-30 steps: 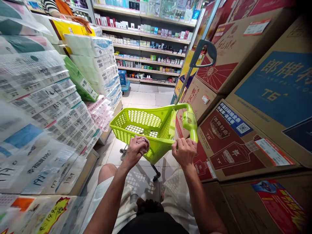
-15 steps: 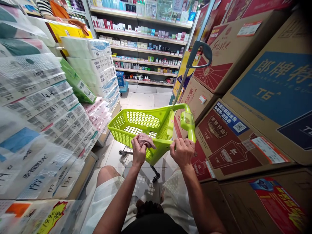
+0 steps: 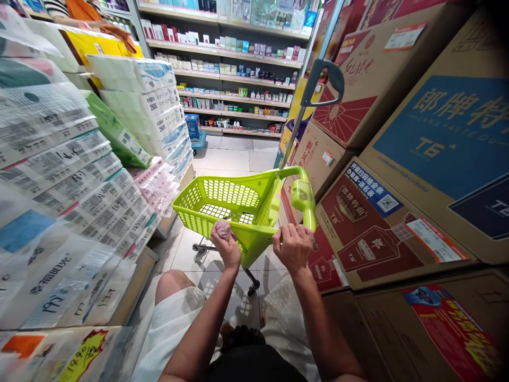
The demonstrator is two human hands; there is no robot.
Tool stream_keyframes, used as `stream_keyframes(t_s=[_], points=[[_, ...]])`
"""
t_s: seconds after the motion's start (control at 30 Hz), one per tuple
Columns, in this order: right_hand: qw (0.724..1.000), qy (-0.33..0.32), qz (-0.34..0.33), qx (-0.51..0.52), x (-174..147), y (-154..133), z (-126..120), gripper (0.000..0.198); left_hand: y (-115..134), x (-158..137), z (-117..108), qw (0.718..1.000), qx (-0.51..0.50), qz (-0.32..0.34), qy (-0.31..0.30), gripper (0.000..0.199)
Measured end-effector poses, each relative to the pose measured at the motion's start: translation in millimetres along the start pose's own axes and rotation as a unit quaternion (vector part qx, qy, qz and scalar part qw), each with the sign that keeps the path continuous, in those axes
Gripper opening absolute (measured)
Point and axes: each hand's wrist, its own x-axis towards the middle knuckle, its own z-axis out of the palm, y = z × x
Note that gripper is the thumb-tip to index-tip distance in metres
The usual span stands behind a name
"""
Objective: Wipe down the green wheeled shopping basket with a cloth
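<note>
A lime-green shopping cart [image 3: 226, 191] with a perforated basket stands in front of me on small wheels. Bunched in my left hand [image 3: 227, 248] is a pinkish-brown cloth [image 3: 223, 229], close to the near rim of the basket. My right hand [image 3: 294, 245] is closed over the right end of that rim, just below the cart's curved green handle [image 3: 304, 196]. No product is visible in the basket.
Packs of tissue paper [image 3: 63, 154] are piled along the left. Liquor cartons [image 3: 366, 223] are stacked on the right. Behind the cart leans a pole with a dark grey loop handle [image 3: 322, 82]. Stocked shelves [image 3: 222, 50] line the back; a person's arm [image 3: 85, 24] shows top left.
My left hand has turned and drawn the cloth into a tighter bunch, slightly to the left. My right hand stays on the rim. The view has shifted a little.
</note>
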Motion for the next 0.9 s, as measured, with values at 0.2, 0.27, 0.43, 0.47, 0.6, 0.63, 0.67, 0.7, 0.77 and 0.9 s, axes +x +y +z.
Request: stream_keyframes(t_s=[0.2,0.27,0.43,0.47,0.6,0.63,0.67,0.7,0.77,0.9], points=[[1.0,0.003,0.016,0.005,1,-2,-3,0.02,-2,-25,-4,0.993,0.009,0.02,-0.119,0.04],[1.0,-0.001,0.017,0.007,1,-2,-2,0.02,4,-31,-5,0.986,0.016,0.049,-0.159,0.035],[1.0,-0.003,0.009,-0.004,0,0,0,0.02,9,-23,-6,0.994,0.062,0.023,-0.09,0.025],[1.0,-0.003,0.01,-0.005,0,0,0,0.02,9,-23,-6,0.991,0.062,0.043,-0.111,0.025],[1.0,-0.009,0.018,0.008,-1,2,2,0.02,5,-24,-9,0.974,0.059,0.126,-0.178,0.026],[1.0,-0.01,0.017,0.01,-1,2,3,0.019,4,-23,-10,0.976,0.069,0.125,-0.163,0.026],[1.0,-0.01,0.016,0.011,-1,3,3,0.019,3,-22,-11,0.979,0.079,0.121,-0.146,0.025],[1.0,-0.01,0.016,0.011,-2,3,4,0.019,3,-22,-12,0.979,0.087,0.119,-0.139,0.025],[1.0,-0.009,0.019,0.01,-2,3,4,0.019,2,-23,-14,0.972,0.085,0.142,-0.17,0.025],[1.0,-0.006,0.02,0.008,-1,3,4,0.019,3,-33,-14,0.954,0.076,0.191,-0.216,0.026]])
